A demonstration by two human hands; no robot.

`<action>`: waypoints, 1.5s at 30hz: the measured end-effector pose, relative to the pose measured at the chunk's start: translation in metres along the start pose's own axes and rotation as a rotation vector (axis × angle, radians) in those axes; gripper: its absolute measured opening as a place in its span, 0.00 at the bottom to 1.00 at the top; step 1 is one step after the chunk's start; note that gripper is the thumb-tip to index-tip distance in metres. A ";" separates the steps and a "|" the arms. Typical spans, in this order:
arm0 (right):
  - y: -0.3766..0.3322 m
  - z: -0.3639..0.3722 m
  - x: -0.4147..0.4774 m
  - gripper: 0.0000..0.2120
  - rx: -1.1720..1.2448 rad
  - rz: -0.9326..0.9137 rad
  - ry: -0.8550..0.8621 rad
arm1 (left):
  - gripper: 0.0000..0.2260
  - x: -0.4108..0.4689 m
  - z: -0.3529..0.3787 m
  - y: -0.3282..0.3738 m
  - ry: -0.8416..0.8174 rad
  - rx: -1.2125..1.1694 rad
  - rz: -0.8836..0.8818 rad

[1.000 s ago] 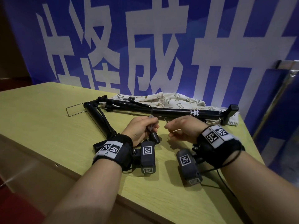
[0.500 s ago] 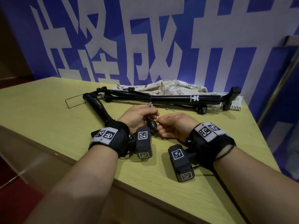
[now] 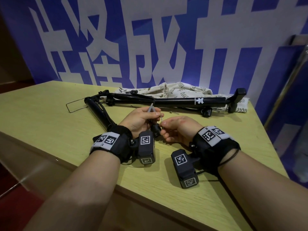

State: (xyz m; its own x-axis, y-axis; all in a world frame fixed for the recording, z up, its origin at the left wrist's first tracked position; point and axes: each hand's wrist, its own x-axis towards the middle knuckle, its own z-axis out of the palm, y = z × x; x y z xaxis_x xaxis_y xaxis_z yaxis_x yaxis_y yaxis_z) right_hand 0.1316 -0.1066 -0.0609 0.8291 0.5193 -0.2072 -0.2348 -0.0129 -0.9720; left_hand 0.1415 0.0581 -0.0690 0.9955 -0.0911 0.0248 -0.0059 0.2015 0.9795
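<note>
Head view: small black cylindrical fitting (image 3: 156,130) held over the yellow-green wooden table (image 3: 50,114).
Left hand (image 3: 140,119) grips a grey slim tool (image 3: 152,108) and the fitting. The right hand (image 3: 178,129), at its 3 o'clock, pinches a thin metal pin (image 3: 161,118). The hands have drawn together in the last second, so insertion looks near. A black tubular folding frame (image 3: 175,102) lies at 12 o'clock.

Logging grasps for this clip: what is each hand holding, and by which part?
The left hand grips a black part, grey tip up, round its middle. The right hand pinches a thin pin by its lower end.
</note>
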 end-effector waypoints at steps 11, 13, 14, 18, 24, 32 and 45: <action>0.001 0.001 0.000 0.08 -0.035 -0.031 -0.010 | 0.07 -0.001 0.000 0.001 -0.038 -0.003 -0.010; 0.001 0.000 -0.001 0.07 -0.036 -0.038 -0.008 | 0.07 -0.001 -0.001 0.001 -0.048 -0.002 -0.012; 0.001 0.000 -0.001 0.07 -0.034 -0.043 -0.006 | 0.07 0.000 -0.002 0.001 -0.052 -0.003 -0.012; 0.003 0.000 0.001 0.07 0.010 -0.060 -0.002 | 0.07 0.000 -0.003 0.001 -0.063 -0.024 -0.011; 0.003 -0.001 0.002 0.07 0.052 -0.032 0.000 | 0.08 0.001 -0.002 0.000 -0.068 0.010 -0.010; 0.002 -0.001 0.002 0.08 0.087 0.012 0.002 | 0.07 0.000 -0.001 -0.001 -0.055 0.126 -0.015; 0.002 -0.001 0.005 0.24 0.250 0.074 0.037 | 0.07 -0.001 0.000 0.000 -0.080 0.219 -0.022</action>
State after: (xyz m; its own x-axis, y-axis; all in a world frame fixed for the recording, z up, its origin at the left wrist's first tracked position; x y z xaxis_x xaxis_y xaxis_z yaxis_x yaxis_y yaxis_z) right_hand 0.1354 -0.1051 -0.0636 0.8219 0.4933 -0.2846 -0.4094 0.1644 -0.8974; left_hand 0.1409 0.0581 -0.0688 0.9850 -0.1722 0.0103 -0.0134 -0.0173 0.9998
